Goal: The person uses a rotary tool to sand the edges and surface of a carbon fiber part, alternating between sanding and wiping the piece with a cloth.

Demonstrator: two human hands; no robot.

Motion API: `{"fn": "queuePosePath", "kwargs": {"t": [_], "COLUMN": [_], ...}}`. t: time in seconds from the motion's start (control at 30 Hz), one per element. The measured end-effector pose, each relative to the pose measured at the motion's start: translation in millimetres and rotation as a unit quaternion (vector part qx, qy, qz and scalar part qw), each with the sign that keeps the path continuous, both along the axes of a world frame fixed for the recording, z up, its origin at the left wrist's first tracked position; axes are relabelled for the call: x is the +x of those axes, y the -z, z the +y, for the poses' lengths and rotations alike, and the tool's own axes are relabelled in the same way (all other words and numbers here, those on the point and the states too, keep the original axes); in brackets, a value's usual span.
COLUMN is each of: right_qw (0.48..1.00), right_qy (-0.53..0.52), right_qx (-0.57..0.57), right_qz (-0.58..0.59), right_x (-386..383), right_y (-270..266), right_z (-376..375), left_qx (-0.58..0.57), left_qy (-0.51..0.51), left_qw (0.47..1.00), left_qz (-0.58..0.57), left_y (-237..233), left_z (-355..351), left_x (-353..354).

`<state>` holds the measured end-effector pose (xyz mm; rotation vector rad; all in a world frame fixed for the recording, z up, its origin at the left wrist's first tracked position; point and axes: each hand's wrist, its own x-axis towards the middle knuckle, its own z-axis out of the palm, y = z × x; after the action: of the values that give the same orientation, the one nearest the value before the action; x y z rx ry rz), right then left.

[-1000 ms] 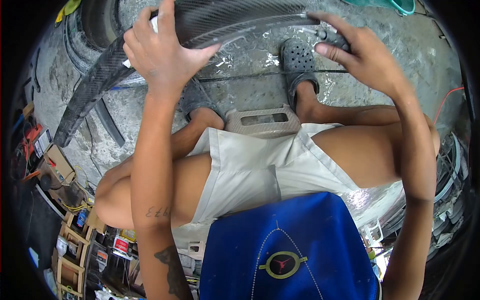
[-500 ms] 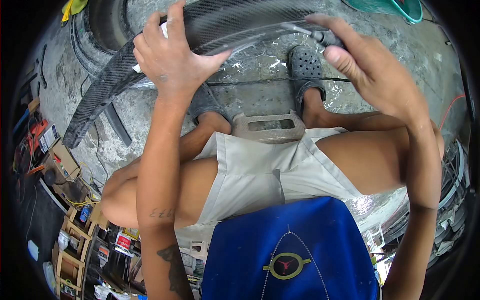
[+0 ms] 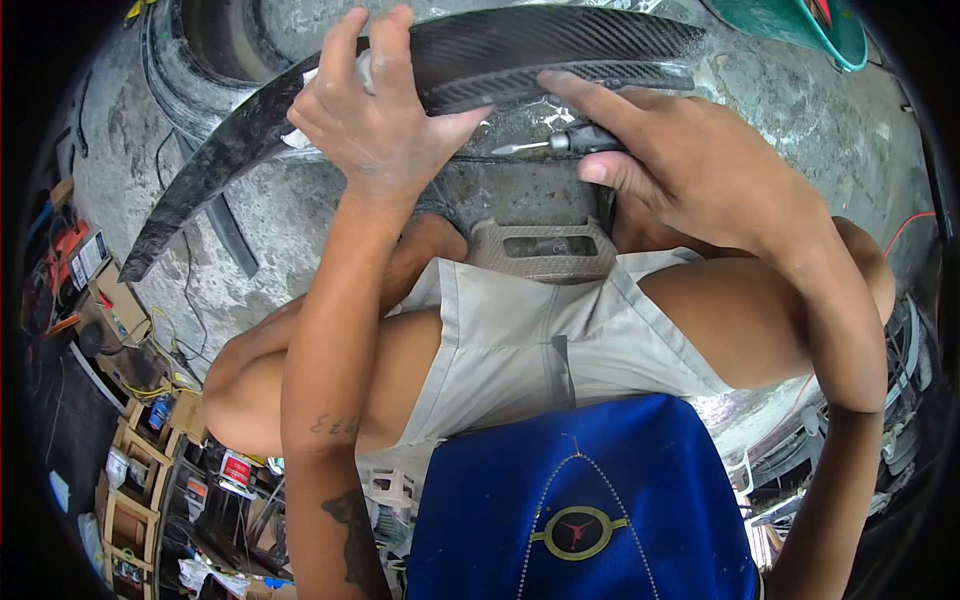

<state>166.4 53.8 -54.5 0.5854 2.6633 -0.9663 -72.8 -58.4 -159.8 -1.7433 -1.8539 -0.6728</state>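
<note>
A long curved black carbon-fibre part [image 3: 530, 42] arcs across the top of the head view. My left hand [image 3: 375, 115] grips its middle, the thumb along the lower edge. Something white shows between these fingers and the part. In my right hand [image 3: 660, 150] is a small tool with a dark handle and a pointed metal tip [image 3: 525, 148], which points left below the part, apart from it. The right index fingertip touches the part's lower edge.
A low beige stool [image 3: 545, 270] stands between my legs. At the upper right is a green basin [image 3: 800, 30]; round black rims [image 3: 180, 90] lie at the upper left. Wooden shelves [image 3: 135, 500] with clutter are at the lower left.
The carbon part has shifted, its right end now in view. My right hand has moved left and down, and the tool tip has come away from the part. My left hand has moved slightly right.
</note>
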Motion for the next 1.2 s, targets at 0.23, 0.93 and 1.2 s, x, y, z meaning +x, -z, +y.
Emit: {"fn": "queuePosePath", "kwargs": {"t": [0.23, 0.93, 1.2], "right_qw": [0.999, 0.995, 0.994], "right_qy": [-0.010, 0.062, 0.055], "right_qx": [-0.001, 0.076, 0.057], "right_qz": [-0.040, 0.001, -0.070], "right_x": [-23, 29, 3], "right_y": [13, 18, -6], "right_z": [-13, 23, 37], "left_qx": [0.069, 0.085, 0.076], "left_qy": [0.030, -0.011, -0.048], "left_qw": [0.996, 0.995, 0.996], "left_qz": [-0.047, -0.049, -0.019], "left_y": [15, 4, 11], "left_z": [-2, 8, 16], "left_x": [2, 3, -15]}}
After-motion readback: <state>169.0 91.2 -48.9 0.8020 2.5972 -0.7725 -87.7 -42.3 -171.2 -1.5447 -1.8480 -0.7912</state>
